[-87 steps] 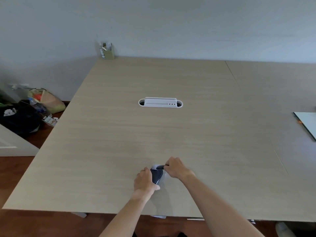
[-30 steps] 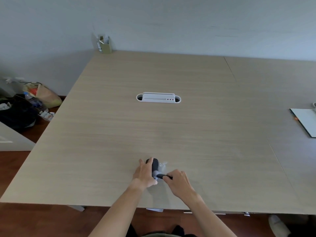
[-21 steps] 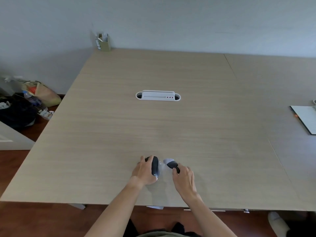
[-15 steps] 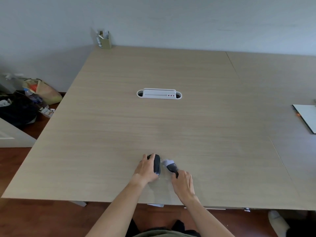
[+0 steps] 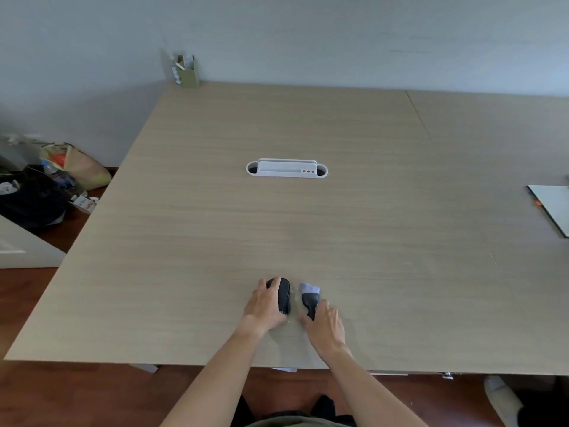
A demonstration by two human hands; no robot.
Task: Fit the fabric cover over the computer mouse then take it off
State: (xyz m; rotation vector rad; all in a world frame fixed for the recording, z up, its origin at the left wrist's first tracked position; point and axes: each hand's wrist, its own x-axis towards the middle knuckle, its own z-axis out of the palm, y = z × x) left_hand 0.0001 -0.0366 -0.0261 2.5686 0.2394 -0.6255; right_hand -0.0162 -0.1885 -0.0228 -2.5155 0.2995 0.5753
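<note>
A black computer mouse [image 5: 284,295] lies bare on the wooden table [image 5: 308,226] near its front edge. My left hand [image 5: 265,306] rests over the mouse's left side, fingers wrapped on it. Just to the right lies the fabric cover [image 5: 309,295], dark with a pale grey far end, flat on the table and apart from the mouse. My right hand [image 5: 324,325] sits at the cover's near end, fingertips pinching it.
A white cable grommet [image 5: 287,169] is set in the table's middle. A pen holder [image 5: 186,72] stands at the far left corner. A white pad [image 5: 554,204] lies at the right edge. Bags [image 5: 61,174] sit on the floor to the left.
The cover has come off the mouse: my right hand pulled it toward me, then carried it to the right and laid it beside the mouse. My left hand stayed on the mouse.
</note>
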